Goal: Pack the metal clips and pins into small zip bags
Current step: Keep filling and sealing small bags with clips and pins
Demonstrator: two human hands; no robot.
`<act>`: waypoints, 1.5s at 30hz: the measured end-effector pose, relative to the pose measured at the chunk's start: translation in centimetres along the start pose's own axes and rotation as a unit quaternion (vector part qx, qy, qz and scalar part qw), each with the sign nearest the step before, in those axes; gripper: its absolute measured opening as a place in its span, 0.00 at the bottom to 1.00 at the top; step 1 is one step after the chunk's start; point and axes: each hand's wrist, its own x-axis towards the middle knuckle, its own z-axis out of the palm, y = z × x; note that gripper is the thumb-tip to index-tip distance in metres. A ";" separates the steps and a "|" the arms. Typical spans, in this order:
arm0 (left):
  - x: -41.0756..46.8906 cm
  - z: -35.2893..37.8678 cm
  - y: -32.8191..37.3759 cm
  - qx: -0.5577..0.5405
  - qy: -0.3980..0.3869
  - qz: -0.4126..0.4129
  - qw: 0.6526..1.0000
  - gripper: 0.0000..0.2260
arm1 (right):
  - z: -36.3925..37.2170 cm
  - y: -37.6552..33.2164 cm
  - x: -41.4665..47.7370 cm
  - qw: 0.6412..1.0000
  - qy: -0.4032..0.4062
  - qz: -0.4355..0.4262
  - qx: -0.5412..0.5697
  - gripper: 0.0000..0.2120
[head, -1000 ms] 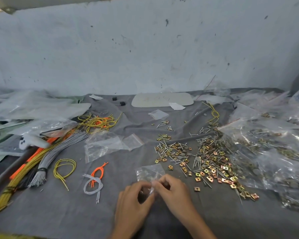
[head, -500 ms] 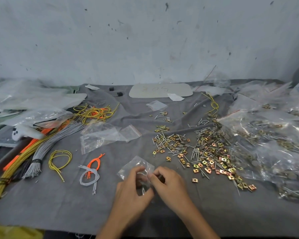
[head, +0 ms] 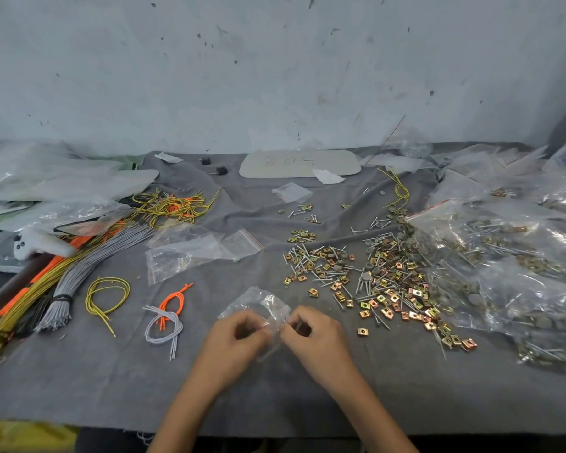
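A small clear zip bag (head: 258,304) lies crumpled on the grey cloth (head: 111,387) near the front middle. My left hand (head: 234,341) pinches its near edge from the left and my right hand (head: 316,335) pinches it from the right, fingers curled. What the bag holds is hidden by my fingers. To the right spreads a loose heap of brass-coloured square metal clips (head: 392,289) mixed with thin silver pins (head: 311,256). Empty small zip bags (head: 196,253) lie flat behind my left hand.
Bundles of grey, yellow and orange cords (head: 79,269) lie at the left, with small loops (head: 165,318) nearer me. Large clear bags of clips and pins (head: 510,256) fill the right side. A white plate (head: 299,163) rests by the back wall.
The bag has shifted left between my hands and now shows more behind my left fingers. Both hands stay pinched on it at the same spot.
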 end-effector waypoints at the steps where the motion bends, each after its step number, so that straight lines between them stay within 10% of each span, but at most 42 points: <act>1: 0.1 -0.1 0.1 0.006 0.027 -0.003 1.000 0.06 | 0.0 0.0 0.0 1.000 -0.003 0.003 -0.002 0.12; 9: -1.8 0.0 0.0 0.336 0.040 0.160 0.927 0.17 | 0.2 0.0 0.3 0.996 -0.027 -0.019 -0.080 0.12; 17: -0.7 0.9 -0.6 0.377 0.119 0.126 0.910 0.07 | 0.4 -0.1 0.1 0.985 -0.055 -0.044 -0.156 0.22; 21: 0.5 1.5 -1.4 0.352 0.127 0.083 0.924 0.09 | -0.4 -0.1 1.1 0.998 0.057 0.000 -0.013 0.05; 27: 2.7 2.6 -1.2 0.350 0.125 0.095 0.924 0.11 | -0.5 0.5 3.4 0.953 0.080 0.023 -0.292 0.16; 33: 4.3 2.4 -1.4 0.312 0.104 0.106 0.938 0.09 | -0.2 0.6 3.4 0.943 0.082 0.026 -0.321 0.10; 45: 3.9 1.8 -1.7 0.212 0.072 0.058 0.973 0.20 | 2.2 -1.3 2.8 0.997 0.073 -0.022 0.023 0.05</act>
